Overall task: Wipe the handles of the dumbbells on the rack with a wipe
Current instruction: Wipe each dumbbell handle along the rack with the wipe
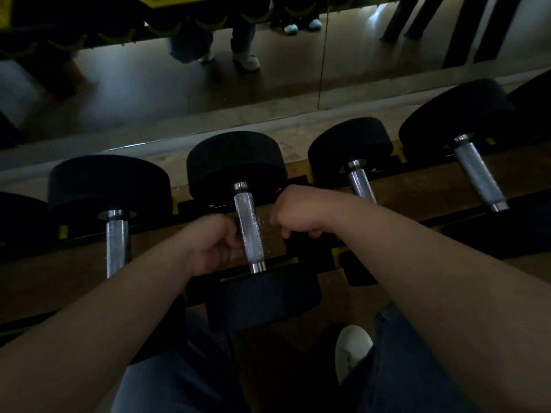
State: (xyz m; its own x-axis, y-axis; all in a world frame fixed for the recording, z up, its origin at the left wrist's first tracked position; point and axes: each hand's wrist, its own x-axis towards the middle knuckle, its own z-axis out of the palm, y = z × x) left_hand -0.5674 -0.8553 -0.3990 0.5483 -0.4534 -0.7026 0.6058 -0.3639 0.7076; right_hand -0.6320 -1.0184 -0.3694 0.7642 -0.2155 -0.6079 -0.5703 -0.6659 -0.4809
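Left hand (213, 247) is curled against the middle dumbbell handle (249, 231) from 9 o'clock. Right hand (298, 214) is fisted at its 3 o'clock, just clear. No wipe shows, so can't tell what either holds. Probably mid-task; the rack (432, 186) has more handles at 9 and 2 o'clock, wiped or not unclear.

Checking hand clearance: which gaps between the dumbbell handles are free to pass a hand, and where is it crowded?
Counting from the left: free between the third handle and the fourth handle. Crowded round the second handle, with the left hand and the right hand on either side of it.
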